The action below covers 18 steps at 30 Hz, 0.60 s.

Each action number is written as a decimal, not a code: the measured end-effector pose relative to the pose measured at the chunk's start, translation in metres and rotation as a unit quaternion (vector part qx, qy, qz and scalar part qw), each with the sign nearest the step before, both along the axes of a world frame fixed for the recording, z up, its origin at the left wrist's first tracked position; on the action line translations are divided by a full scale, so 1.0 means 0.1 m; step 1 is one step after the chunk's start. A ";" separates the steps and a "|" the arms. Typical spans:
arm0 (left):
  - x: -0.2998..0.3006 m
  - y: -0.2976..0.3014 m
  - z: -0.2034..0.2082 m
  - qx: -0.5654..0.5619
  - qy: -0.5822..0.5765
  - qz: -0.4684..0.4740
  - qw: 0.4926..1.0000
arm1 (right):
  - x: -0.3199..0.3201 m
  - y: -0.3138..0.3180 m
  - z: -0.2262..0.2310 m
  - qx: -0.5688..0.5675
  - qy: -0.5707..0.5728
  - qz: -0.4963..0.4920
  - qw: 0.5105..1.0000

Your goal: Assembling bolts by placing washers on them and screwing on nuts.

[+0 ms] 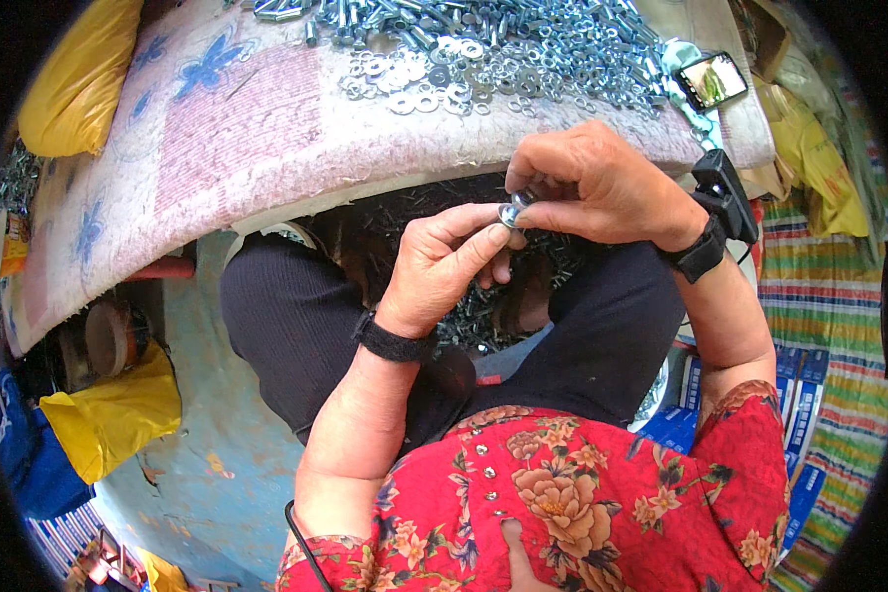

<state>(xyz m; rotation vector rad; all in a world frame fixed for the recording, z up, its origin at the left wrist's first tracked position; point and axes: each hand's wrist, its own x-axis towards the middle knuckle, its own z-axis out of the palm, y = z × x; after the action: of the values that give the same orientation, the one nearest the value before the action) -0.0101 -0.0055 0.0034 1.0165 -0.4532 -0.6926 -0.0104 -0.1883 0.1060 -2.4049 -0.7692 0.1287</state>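
Over my lap, just off the table's front edge, both hands meet at a small shiny bolt with a round washer point(508, 214). My left hand point(447, 261) pinches it from below between thumb and forefinger; most of the shank is hidden by the fingers. With its fingers curled and thumb against the same piece, my right hand point(587, 187) pinches from the other side. A small metal ring point(524, 198), perhaps another washer or a nut, shows between the right fingers. Loose washers point(405, 84) and nuts lie on the table beyond my hands, with a heap of bolts point(444, 20) behind.
A phone point(711, 81) rests on a pale cloth at the table's right. The padded table cover point(242, 128) curves in front of me. Many dark fasteners point(469, 321) lie below, between my legs. Blue boxes point(799, 400) stand right; a yellow bag point(113, 409) lies left.
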 end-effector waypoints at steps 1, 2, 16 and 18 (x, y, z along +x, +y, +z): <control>0.00 0.00 -0.01 0.008 -0.014 0.012 1.000 | 0.00 0.01 -0.02 -0.020 -0.018 -0.013 1.000; 0.00 0.01 -0.01 0.013 -0.015 0.016 1.000 | 0.00 0.01 -0.04 -0.018 -0.025 -0.008 0.999; 0.03 0.09 0.04 -0.007 0.029 -0.070 0.997 | -0.19 0.02 -0.02 0.056 0.050 -0.016 0.997; 0.02 0.06 0.02 -0.021 0.026 -0.049 0.998 | -0.20 0.02 -0.01 0.067 0.036 -0.010 0.997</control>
<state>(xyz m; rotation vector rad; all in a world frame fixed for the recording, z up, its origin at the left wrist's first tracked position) -0.0076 0.0004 0.0054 0.9388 -0.4734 -0.7920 -0.0300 -0.1863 0.1048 -2.2677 -0.6967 0.1507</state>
